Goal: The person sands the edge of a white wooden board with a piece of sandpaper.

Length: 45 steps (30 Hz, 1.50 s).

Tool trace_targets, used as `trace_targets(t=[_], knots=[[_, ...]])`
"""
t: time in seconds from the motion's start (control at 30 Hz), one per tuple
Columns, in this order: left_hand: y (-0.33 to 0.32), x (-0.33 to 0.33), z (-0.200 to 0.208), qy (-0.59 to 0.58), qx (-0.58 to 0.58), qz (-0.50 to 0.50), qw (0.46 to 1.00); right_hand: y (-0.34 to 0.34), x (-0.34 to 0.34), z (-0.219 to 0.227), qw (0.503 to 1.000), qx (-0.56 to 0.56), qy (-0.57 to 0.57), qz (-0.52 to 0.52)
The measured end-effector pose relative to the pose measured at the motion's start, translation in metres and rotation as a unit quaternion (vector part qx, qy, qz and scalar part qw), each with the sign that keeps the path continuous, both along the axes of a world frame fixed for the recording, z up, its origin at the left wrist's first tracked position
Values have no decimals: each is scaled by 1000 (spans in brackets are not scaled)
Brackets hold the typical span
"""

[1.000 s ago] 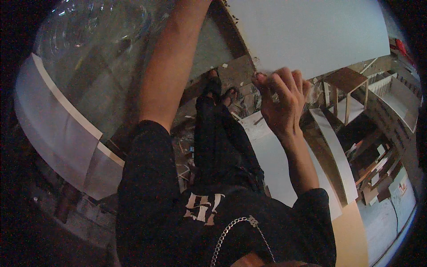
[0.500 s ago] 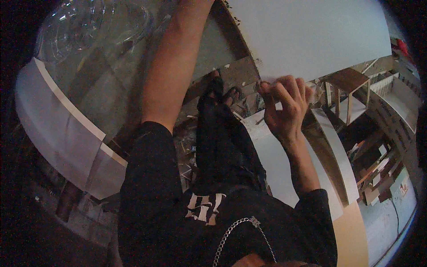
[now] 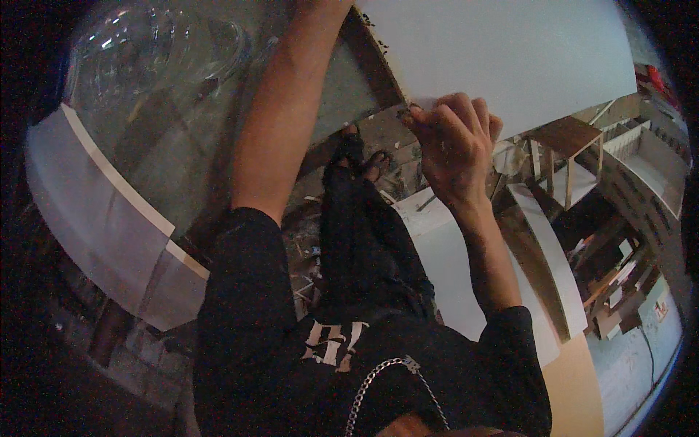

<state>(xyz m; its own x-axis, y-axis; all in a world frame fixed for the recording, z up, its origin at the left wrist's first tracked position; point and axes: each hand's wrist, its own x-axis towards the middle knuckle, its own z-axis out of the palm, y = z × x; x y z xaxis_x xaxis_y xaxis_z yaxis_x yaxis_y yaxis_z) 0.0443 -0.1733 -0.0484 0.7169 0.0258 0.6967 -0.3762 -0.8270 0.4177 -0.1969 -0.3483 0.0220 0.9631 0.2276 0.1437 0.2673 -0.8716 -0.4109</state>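
Note:
A large white panel (image 3: 502,65) with a rough brown edge lies in front of me, its near left corner by my right hand (image 3: 460,142). That hand is closed, thumb and forefinger pinched together at the corner and the other fingers curled over the panel's near edge. A small dark bit shows at the fingertips, too small to name. Along the left edge of the panel, dark crumbs or chips cling near the top. My left forearm (image 3: 280,120) reaches up past the panel's left side, and the hand itself is cut off by the top of the picture.
White boards (image 3: 444,240) lean beside my legs on the right, near a small wooden frame stand (image 3: 566,138). Offcuts (image 3: 619,284) lie further right. To the left are pale curved-looking panels (image 3: 95,211) and clear plastic wrap (image 3: 160,44). Scraps litter the floor around my feet.
My right hand has moved up and slightly left, closer against the panel's corner. The left forearm has hardly shifted.

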Motion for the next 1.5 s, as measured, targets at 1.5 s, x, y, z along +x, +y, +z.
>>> trace_targets(t=[1.5], knots=[[8,-8,-2,18,32,30,999,-24,-28,18,981,167,57,-76]])
